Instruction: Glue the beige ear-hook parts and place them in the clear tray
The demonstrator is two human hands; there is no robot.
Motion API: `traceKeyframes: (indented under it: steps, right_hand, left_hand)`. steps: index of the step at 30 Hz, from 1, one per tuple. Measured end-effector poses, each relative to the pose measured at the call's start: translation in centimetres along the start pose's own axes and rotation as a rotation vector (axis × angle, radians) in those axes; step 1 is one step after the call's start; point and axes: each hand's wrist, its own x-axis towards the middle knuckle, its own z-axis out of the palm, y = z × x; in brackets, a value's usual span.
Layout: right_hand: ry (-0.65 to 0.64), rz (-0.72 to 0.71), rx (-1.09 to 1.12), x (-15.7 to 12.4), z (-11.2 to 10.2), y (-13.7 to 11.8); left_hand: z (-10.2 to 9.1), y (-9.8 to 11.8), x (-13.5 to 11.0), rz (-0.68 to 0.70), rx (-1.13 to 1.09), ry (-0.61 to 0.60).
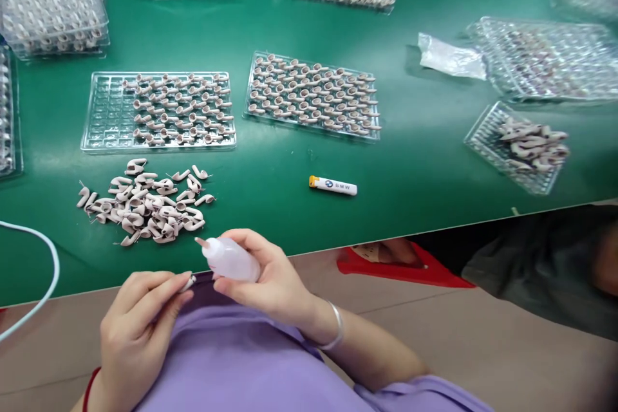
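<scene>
My right hand (270, 277) is wrapped round a small translucent squeeze bottle (234, 261), whose narrow tip points up and to the left. Between the thumb and fingers of my left hand (142, 322) is a small pale earbud-stem-shaped piece (190, 283), mostly covered by the fingertips. The bottle's tip is a little above that piece, apart from it. Just beyond both hands, a loose heap of similar beige hooked pieces (149, 212) lies on the green table (270, 199), thin wires sticking out of some.
A partly filled clear tray (109, 112) and a full tray (311, 96) lie behind the heap. A white lighter (333, 186) is right of centre. More stacked trays (53, 6) stand at the back left; a small tray (483, 132) with pieces is at right. Another person's dark clothing (531, 264) shows at right.
</scene>
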Motion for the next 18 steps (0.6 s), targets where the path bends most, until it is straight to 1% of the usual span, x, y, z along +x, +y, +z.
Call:
traceKeyframes:
  steps: [2, 4, 10, 18]
  right_hand:
    - [-0.027, 0.061, 0.073, 0.2, 0.7, 0.1]
    - [-0.042, 0.073, 0.114, 0.1, 1.2, 0.3]
    - [-0.059, 0.007, 0.182, -0.5, 1.3, 1.1]
    - [-0.052, -0.070, 0.160, -0.6, 1.4, 1.6]
  left_hand:
    - [0.0, 0.4, 0.0, 0.029, -0.024, -0.021]
    - [-0.1, 0.7, 0.2, 0.051, -0.024, -0.033]
    - [-0.2, 1.2, 0.8, 0.118, -0.012, -0.047]
    - [-0.2, 1.4, 1.0, 0.116, -0.039, -0.069]
